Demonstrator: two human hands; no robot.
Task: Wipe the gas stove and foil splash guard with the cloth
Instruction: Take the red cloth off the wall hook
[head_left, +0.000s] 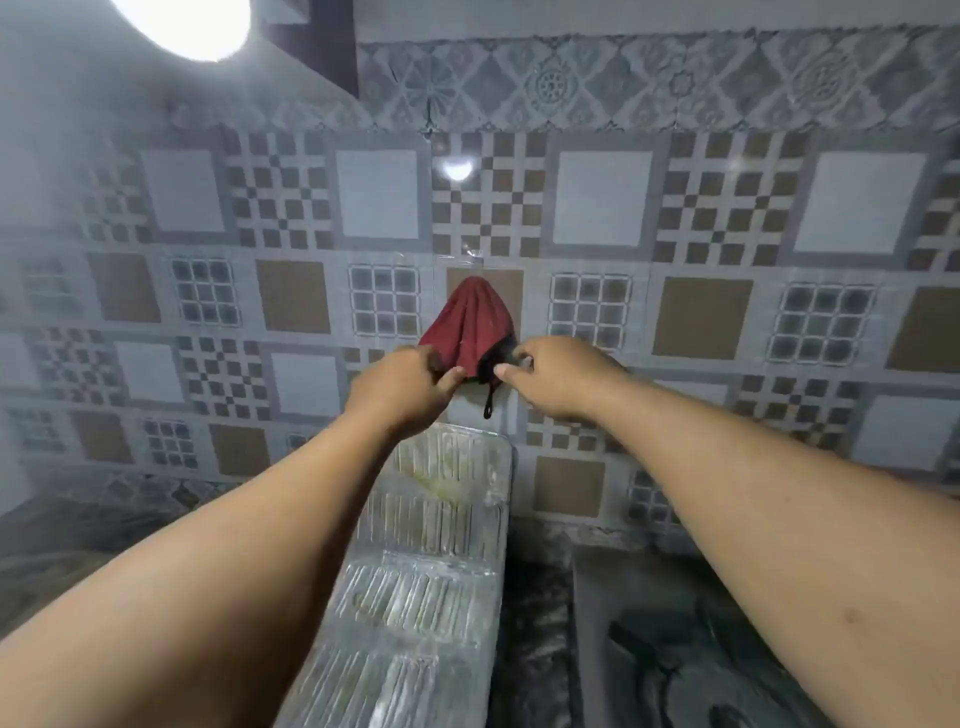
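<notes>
Cloth (470, 325), one, red, hangs on the tiled wall (727, 208); left hand (402, 387) and right hand (558, 374) pinch its lower edge, above one foil splash guard (431, 571).

You cannot see the gas stove; your two bare forearms cover the lower part of the view and run off the bottom corners. The ribbed, grease-stained foil splash guard (436, 571) is cut by the bottom edge and partly covered by your left arm. The top of the dark red cloth (470, 322) hides whatever holds it to the patterned tiled wall (727, 208). Your left hand (402, 387) and right hand (553, 371) cover its lower edge. The left side is hazy from the lamp's (187, 21) glare.
</notes>
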